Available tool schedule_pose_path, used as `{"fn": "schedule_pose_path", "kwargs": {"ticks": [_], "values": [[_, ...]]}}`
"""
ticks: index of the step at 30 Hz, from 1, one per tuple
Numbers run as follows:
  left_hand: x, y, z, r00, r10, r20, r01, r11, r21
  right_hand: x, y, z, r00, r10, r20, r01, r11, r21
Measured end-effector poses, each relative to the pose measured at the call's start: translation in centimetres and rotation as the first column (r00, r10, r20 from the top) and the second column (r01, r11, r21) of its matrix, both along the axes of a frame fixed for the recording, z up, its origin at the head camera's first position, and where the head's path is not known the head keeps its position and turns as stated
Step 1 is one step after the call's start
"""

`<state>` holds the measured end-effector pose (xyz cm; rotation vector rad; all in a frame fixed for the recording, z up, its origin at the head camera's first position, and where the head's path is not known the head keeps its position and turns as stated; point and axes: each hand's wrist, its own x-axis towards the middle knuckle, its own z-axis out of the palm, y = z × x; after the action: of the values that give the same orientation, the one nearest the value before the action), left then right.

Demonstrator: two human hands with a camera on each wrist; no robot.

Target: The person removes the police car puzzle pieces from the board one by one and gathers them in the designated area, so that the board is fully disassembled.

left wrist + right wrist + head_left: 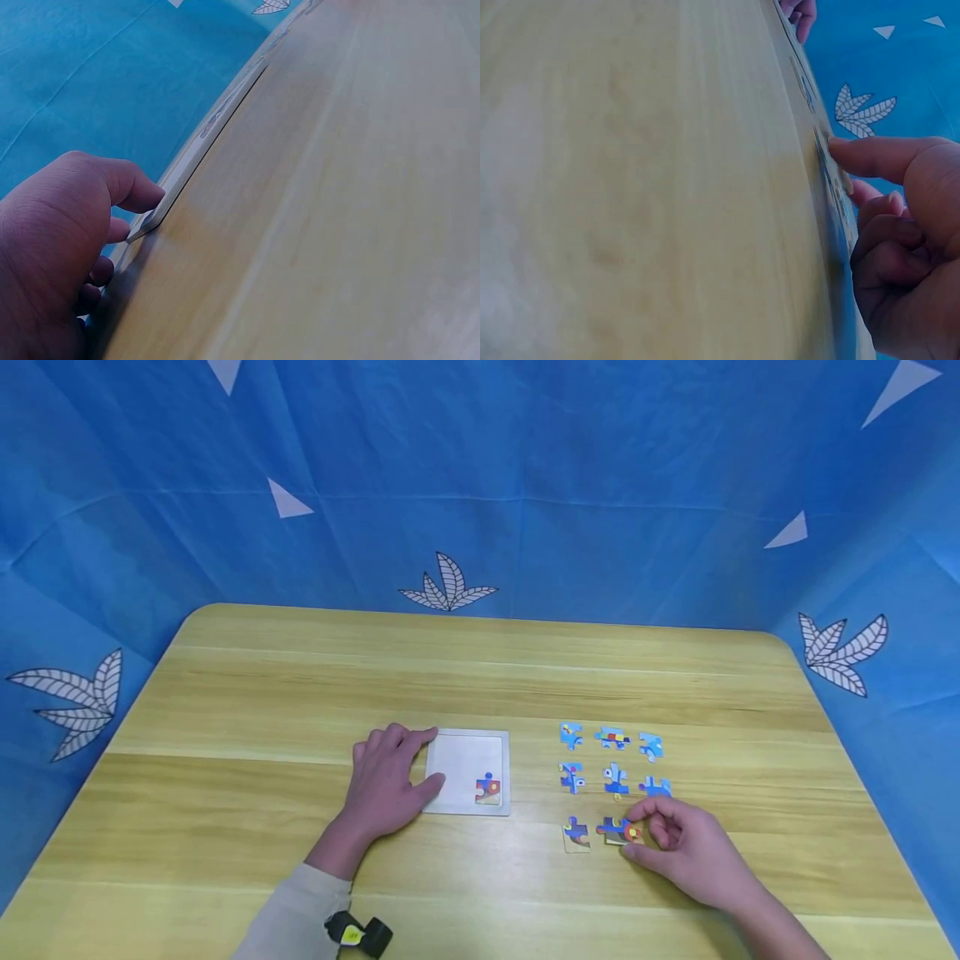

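Observation:
My left hand (386,781) rests at the left side of a white square puzzle tray (457,756), thumb and index finger spread and touching its edge. One jigsaw piece (487,790) lies in the tray's lower right corner. In the left wrist view, the thumb (139,187) touches the tray's corner. My right hand (693,852) pinches a blue, red and yellow jigsaw piece (617,831) between thumb and index finger. The piece looks slightly raised from the table. In the right wrist view, the right hand's (907,232) other fingers are curled in.
Several loose jigsaw pieces lie in rows right of the tray, among them a top middle piece (613,737), a centre piece (616,779) and a lower left piece (576,835). The wooden table (450,668) has a blue patterned cloth (480,468) behind it.

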<state>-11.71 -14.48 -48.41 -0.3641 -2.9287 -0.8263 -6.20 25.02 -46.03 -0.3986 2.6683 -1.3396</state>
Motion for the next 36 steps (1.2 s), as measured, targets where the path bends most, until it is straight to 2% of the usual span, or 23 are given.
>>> {"fn": "schedule_pose_path", "kwargs": {"ticks": [11,17,22,30,36], "values": [[0.0,0.0,0.0,1.000,0.000,-0.004,0.000,1.000,0.004,0.0,0.2,0.1,1.000,0.008,0.029,-0.009,0.999,0.036],[0.0,0.1,-0.1,1.000,-0.004,-0.004,0.004,1.000,0.006,-0.2,-0.5,0.9,1.000,-0.003,-0.017,0.004,0.998,0.064],[0.0,0.1,0.0,1.000,-0.002,-0.001,0.002,1.000,0.006,-1.3,-2.4,1.8,0.997,0.017,-0.074,-0.012,0.998,0.063],[0.0,0.0,-0.2,1.000,-0.001,-0.009,0.001,1.000,0.005,-3.2,-6.2,2.4,0.994,0.109,-0.021,-0.109,0.994,0.020],[0.0,-0.1,-0.1,1.000,-0.002,-0.013,0.002,1.000,0.006,-4.6,-9.1,2.4,0.988,0.152,-0.007,-0.152,0.988,0.039]]}}
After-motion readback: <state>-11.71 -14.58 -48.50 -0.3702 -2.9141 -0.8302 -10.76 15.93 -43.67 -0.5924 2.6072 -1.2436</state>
